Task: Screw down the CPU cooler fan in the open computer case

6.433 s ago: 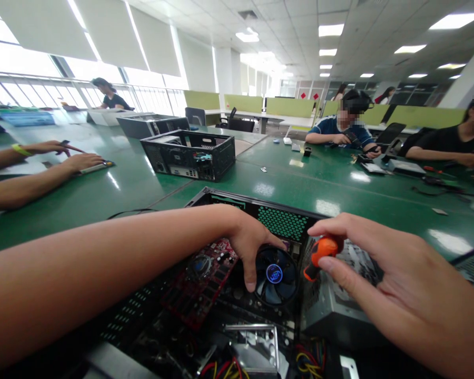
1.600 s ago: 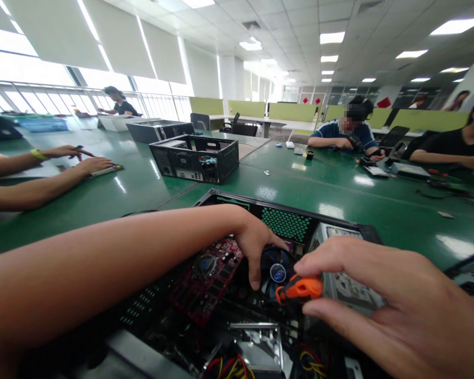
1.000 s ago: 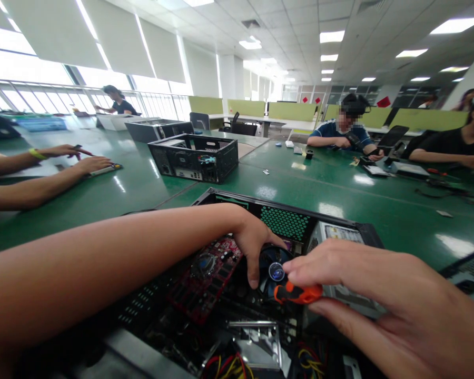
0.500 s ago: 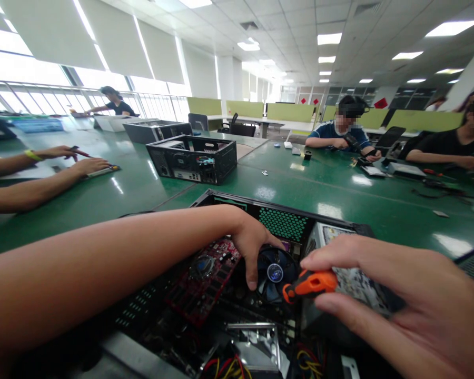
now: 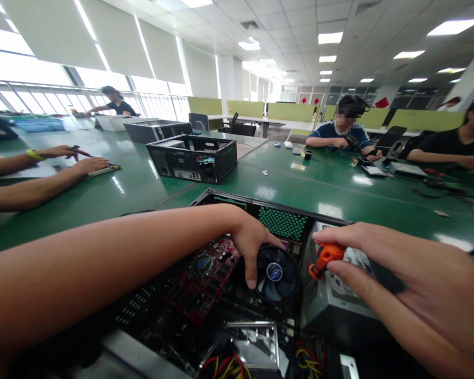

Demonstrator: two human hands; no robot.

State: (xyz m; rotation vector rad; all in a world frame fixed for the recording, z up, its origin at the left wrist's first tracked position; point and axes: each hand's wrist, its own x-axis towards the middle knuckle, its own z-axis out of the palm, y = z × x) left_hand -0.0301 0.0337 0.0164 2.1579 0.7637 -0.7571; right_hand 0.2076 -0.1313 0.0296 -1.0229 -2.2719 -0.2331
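Note:
My left hand (image 5: 255,239) reaches into an opened computer case (image 5: 256,198) and is closed on the left side of a round black cooling fan (image 5: 274,272); the thumb lies along its rim and some fingertips are hidden. Between thumb and fingers, my right hand (image 5: 411,279) pinches an orange and black screwdriver (image 5: 327,258). Its shaft cannot be made out. The screwdriver is over the metal power supply (image 5: 332,308), to the right of the fan. Beneath my left wrist a red circuit card (image 5: 205,284) sits tilted in the case.
Coloured wires (image 5: 231,367) and a metal bracket (image 5: 256,342) lie in the near part of the case. Another black case (image 5: 193,160) stands farther back on the green table (image 5: 292,184). Another person's hands (image 5: 87,163) work at the left; other people sit at the far right.
My right hand has moved the screwdriver to the right and slightly up, away from the fan, and its handle is turned more upright. My left hand stays at the fan.

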